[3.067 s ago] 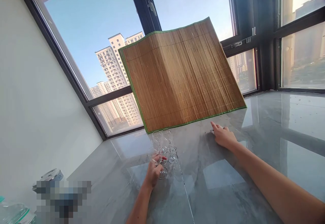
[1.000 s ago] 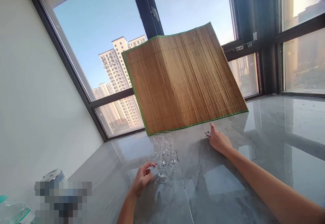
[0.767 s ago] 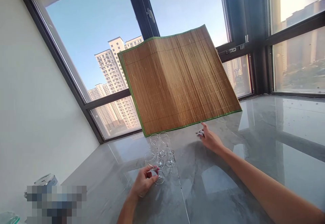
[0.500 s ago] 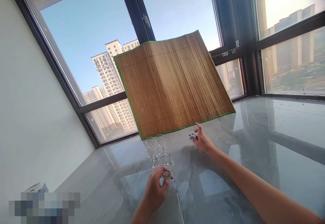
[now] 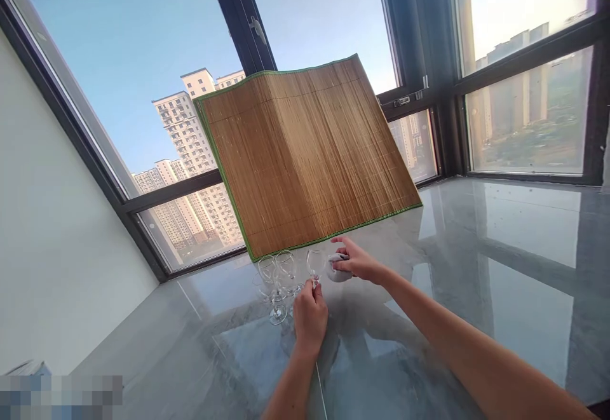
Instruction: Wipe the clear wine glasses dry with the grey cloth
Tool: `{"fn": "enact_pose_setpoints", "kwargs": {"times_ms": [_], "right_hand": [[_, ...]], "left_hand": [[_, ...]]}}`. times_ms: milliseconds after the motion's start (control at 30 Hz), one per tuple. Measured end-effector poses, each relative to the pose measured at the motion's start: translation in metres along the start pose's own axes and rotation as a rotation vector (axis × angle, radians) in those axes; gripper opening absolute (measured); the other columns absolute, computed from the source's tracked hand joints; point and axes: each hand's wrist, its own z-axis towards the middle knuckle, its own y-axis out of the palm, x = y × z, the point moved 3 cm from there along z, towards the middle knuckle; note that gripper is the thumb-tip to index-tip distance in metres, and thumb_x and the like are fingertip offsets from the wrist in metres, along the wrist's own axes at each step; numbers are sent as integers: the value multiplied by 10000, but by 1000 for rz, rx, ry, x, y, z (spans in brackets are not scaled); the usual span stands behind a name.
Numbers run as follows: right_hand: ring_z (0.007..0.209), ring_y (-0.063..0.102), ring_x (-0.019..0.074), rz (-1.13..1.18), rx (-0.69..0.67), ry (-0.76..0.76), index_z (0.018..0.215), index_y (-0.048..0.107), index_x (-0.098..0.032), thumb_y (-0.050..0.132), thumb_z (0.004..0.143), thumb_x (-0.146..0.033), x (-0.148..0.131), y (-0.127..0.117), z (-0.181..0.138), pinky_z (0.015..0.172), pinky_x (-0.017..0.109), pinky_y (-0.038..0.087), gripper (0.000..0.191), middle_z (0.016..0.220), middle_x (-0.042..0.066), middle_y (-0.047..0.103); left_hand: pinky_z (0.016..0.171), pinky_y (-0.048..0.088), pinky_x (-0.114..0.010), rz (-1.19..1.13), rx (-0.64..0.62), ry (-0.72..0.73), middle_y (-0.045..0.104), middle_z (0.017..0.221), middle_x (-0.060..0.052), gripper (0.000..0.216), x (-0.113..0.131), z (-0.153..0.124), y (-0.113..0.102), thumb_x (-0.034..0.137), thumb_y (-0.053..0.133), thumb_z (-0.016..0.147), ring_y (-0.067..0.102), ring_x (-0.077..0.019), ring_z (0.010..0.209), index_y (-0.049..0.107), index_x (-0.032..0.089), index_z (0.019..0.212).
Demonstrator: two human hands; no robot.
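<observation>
My left hand is closed around the lower part of a clear wine glass, whose bowl rises above my fingers. Just to the right, my right hand grips a crumpled whitish cloth, its index finger stretched out. Cloth and glass are close together; whether they touch, I cannot tell. Left of my left hand, several more clear stemmed glasses stand in a group on the glossy grey surface. Their outlines overlap, and the bases of some are hard to make out.
A bamboo mat with green edging leans against the dark window frame behind the glasses. A pale wall bounds the left side. At the lower left corner an object is partly blurred out. Tall buildings show outside.
My left hand has brought a glass away from the group, rightward and farther out, beside the cloth. My right hand with the cloth has shifted left towards it. The view has turned slightly right.
</observation>
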Motion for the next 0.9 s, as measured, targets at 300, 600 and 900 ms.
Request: {"fn": "enact_pose_setpoints", "kwargs": {"times_ms": [300,600,900], "right_hand": [[796,581,173,-402,302,-357,1189,418,-247,610,754,-200,-37,-1,-11,776,314,433,478,947,34,645],[625,522,128,-242,-19,-65,1112,459,-202,598,691,-214,-11,-20,-3,550,232,380,444,761,-18,587],[522,444,84,-266,-218,267,1118,556,-192,642,629,-153,-1,-26,-11,465,203,293,498,665,-56,505]], "left_hand": [[628,287,-262,84,-148,108,710,748,-33,213,9,-4,2,279,516,909,616,-174,701,718,238,963],[664,321,-265,95,-157,172,713,831,-59,197,3,-3,-6,231,522,901,622,-188,772,717,210,886],[686,332,-266,200,-203,287,702,820,-47,156,12,-11,-6,243,556,902,623,-202,841,711,235,901]]}}
